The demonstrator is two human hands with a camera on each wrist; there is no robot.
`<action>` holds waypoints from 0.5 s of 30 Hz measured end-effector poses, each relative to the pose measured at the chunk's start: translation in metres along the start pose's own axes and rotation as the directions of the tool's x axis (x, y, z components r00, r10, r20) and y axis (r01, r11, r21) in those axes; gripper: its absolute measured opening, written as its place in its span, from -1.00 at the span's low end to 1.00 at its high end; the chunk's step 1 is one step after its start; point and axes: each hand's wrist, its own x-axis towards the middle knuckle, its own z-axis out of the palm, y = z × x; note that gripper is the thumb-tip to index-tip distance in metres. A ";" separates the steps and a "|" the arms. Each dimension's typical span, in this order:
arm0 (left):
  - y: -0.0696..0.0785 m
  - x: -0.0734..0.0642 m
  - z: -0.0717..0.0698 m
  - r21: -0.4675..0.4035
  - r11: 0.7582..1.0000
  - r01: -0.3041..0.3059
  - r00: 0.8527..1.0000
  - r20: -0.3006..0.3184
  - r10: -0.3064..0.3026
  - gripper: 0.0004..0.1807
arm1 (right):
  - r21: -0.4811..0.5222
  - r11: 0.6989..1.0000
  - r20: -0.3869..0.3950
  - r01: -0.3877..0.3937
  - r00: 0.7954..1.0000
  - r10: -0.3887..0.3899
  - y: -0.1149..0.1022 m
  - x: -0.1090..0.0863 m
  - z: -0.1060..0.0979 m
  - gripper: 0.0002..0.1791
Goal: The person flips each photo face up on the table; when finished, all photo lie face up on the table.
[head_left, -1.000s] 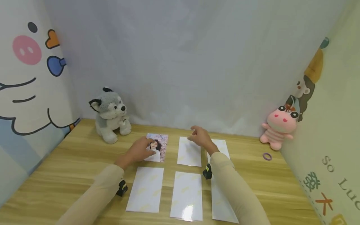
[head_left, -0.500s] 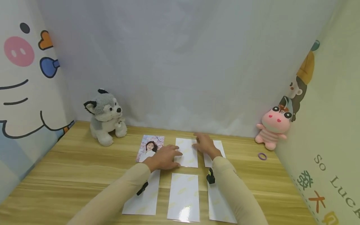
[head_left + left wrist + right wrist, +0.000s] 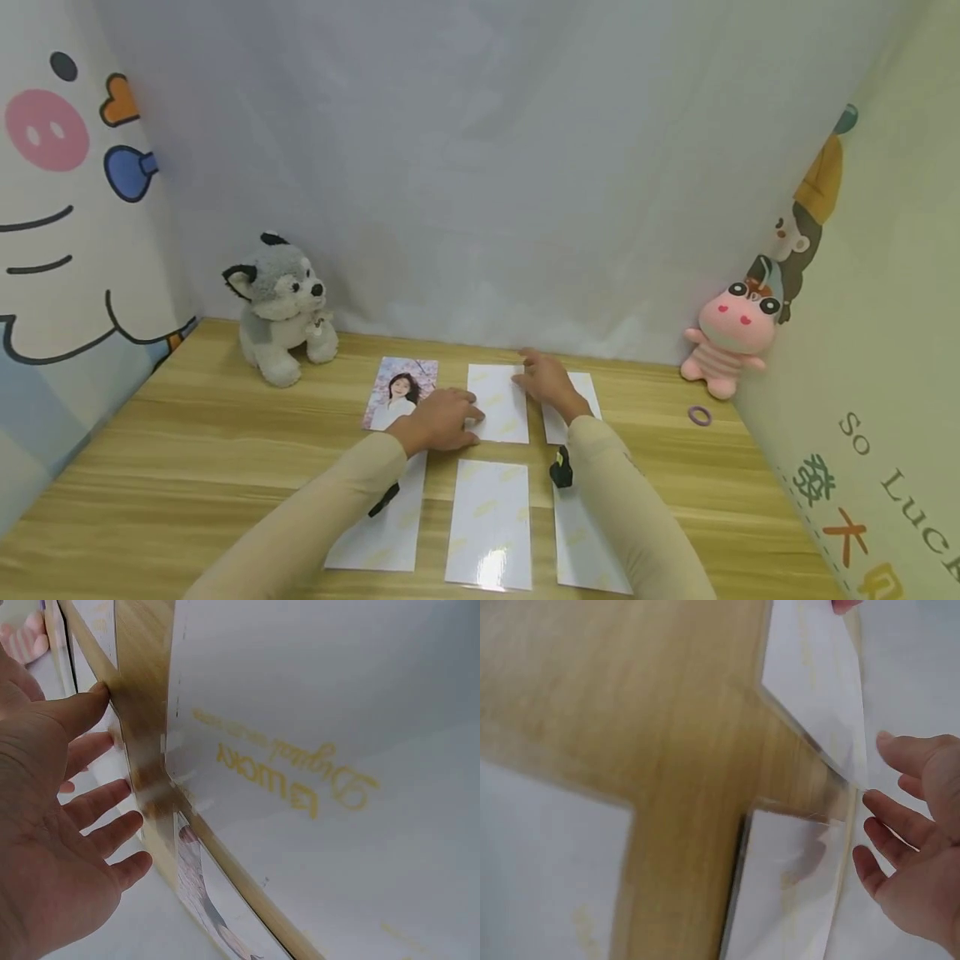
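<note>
A face-down white photo [image 3: 495, 412], marked with faint yellow print, lies in the back row between my hands. My left hand [image 3: 441, 419] is at its left edge with fingers spread. In the left wrist view the left thumb [image 3: 82, 712] and fingers reach along that photo's edge. My right hand [image 3: 549, 385] is at its far right corner, fingers extended; in the right wrist view a fingertip [image 3: 870, 796] meets the corner. To the left lies a face-up portrait photo [image 3: 397, 392], partly behind my left hand. Another white photo [image 3: 583, 392] shows beyond my right hand.
Nearer me is a row of face-down photos, including one in the middle [image 3: 489, 521], one partly under my left arm [image 3: 375, 542] and one partly under my right [image 3: 588, 542]. A plush husky [image 3: 285, 308], pink plush toy [image 3: 727, 337] and purple ring [image 3: 700, 416] stand around the wooden table [image 3: 187, 467].
My left hand has moved right, off the portrait photo to the middle white photo's left edge. My right hand has shifted only slightly. The head view has turned a little.
</note>
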 end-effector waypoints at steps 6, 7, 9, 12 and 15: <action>-0.001 0.002 -0.002 -0.002 1.000 0.020 1.000 0.001 -0.020 -0.59 | 0.325 0.946 -0.070 0.016 0.998 0.007 -0.006 0.006 -0.009 -0.37; -0.001 0.002 -0.002 -0.007 1.000 0.024 1.000 0.001 -0.024 -0.59 | 0.352 0.936 -0.073 0.015 0.997 0.012 -0.007 0.007 -0.011 -0.37; -0.001 0.002 -0.003 -0.015 0.999 0.029 1.000 0.004 -0.029 -0.59 | 0.374 0.927 -0.060 0.004 0.998 0.020 -0.008 0.007 -0.012 -0.38; 0.000 0.003 -0.001 -0.018 0.999 0.033 0.999 0.005 -0.033 -0.59 | 0.372 0.928 -0.003 -0.022 1.000 0.025 -0.006 0.006 -0.011 -0.44; 0.002 0.002 0.002 -0.013 0.999 0.034 0.999 0.004 -0.034 -0.59 | 0.394 0.919 0.037 -0.028 0.999 0.014 -0.002 0.004 -0.008 -0.51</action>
